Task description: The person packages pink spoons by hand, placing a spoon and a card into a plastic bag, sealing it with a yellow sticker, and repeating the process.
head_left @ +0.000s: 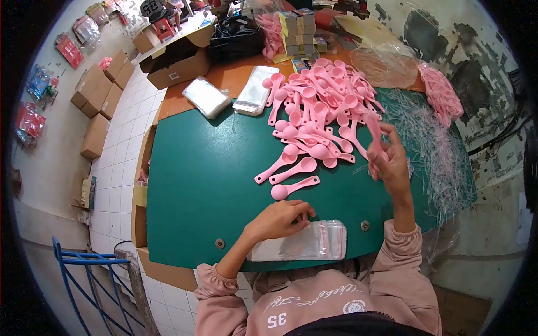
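Observation:
Pink plastic spoons (330, 92) lie in a large heap on the green table mat (190, 168). My right hand (390, 162), raised at the right of the heap, is closed round a pink spoon (374, 130). My left hand (283, 217) rests by the upper edge of a stack of clear plastic bags (300, 243) near the front of the table. Its fingers are curled together, and I cannot make out whether they pinch a bag. One loose spoon (294, 187) lies just above my left hand.
Two packs of clear bags (206, 97) (256, 91) lie at the back left, beside an open cardboard box (179, 66). Stacked cards (298, 33) stand behind the heap. Clear plastic scraps (437, 151) and a pink bundle (440, 94) are at the right. A person (157, 10) sits far back.

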